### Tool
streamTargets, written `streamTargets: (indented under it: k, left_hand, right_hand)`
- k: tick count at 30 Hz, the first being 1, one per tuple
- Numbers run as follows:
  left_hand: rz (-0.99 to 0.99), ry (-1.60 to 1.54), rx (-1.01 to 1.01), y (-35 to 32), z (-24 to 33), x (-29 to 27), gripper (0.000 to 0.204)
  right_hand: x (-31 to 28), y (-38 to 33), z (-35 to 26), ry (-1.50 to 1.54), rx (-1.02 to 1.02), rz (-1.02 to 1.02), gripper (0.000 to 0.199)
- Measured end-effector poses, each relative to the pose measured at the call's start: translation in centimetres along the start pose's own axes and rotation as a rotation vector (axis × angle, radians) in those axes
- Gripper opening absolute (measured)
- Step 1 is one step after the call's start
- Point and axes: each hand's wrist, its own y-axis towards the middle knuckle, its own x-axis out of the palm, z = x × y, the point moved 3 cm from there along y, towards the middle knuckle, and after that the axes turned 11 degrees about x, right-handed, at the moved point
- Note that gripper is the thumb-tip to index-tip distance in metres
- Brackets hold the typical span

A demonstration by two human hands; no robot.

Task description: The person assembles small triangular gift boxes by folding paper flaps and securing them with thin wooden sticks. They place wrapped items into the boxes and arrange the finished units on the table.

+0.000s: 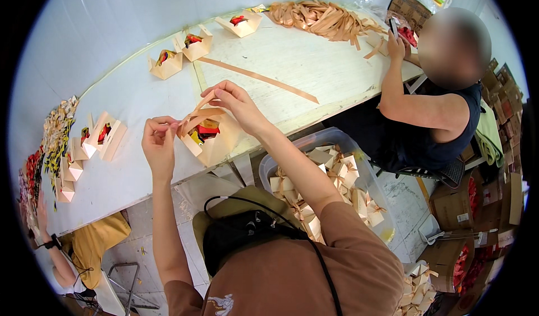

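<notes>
Because it looks folded from thin card, the cream box (pixel 218 147) at the near edge of the table (pixel 252 60) should be light and fairly stiff yet easily creased, so its lower side walls seem the safest hold, with little squeezing. The red and yellow packets (pixel 208 129) inside look light and slippery, and could slide if the box tips. Over them passes a tan ribbon (pixel 197 115), shiny and probably limp and slick, best pinched firmly between thumb and fingertip. The left hand (pixel 159 139) pinches it at the box's left side; the right hand (pixel 237 106) grips it just above, thumb against fingers. Beyond the right hand lies a loose ribbon strip (pixel 266 82), with filled open boxes (pixel 196 48) farther off and a ribbon heap (pixel 317 21) far right. Near right, a clear plastic bin (pixel 369 173) holds ribbon-tied boxes (pixel 359 202).
</notes>
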Motion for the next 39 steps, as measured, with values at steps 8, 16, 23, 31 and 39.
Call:
streamTargets:
  k: [8, 16, 23, 31, 39]
  left_hand:
    - [0.533, -0.635, -0.431, -3.7, -6.7, -5.7, 0.012]
    - [-0.167, 0.097, -0.494, -0.8, -2.9, 0.1, 0.032]
    - [-0.284, 0.322, -0.472, -0.4, -1.8, 0.5, 0.044]
    - [-0.156, 0.103, -0.505, -1.8, -2.5, 1.3, 0.043]
    - [-0.157, 0.393, -0.218, -2.9, -3.4, 1.6, 0.035]
  right_hand:
    - [-6.0, 0.3, 3.4, 0.661, 0.073, 0.142, 0.012]
    - [-1.7, -3.8, 1.7, -0.580, 0.045, 0.215, 0.048]
    - [2.3, -4.3, 2.8, -0.732, 0.179, 0.037, 0.087]
    - [3.3, -4.3, 2.5, -1.044, 0.033, -0.075, 0.100]
    - [3.2, -3.8, 3.8, -1.021, -0.075, -0.086, 0.095]
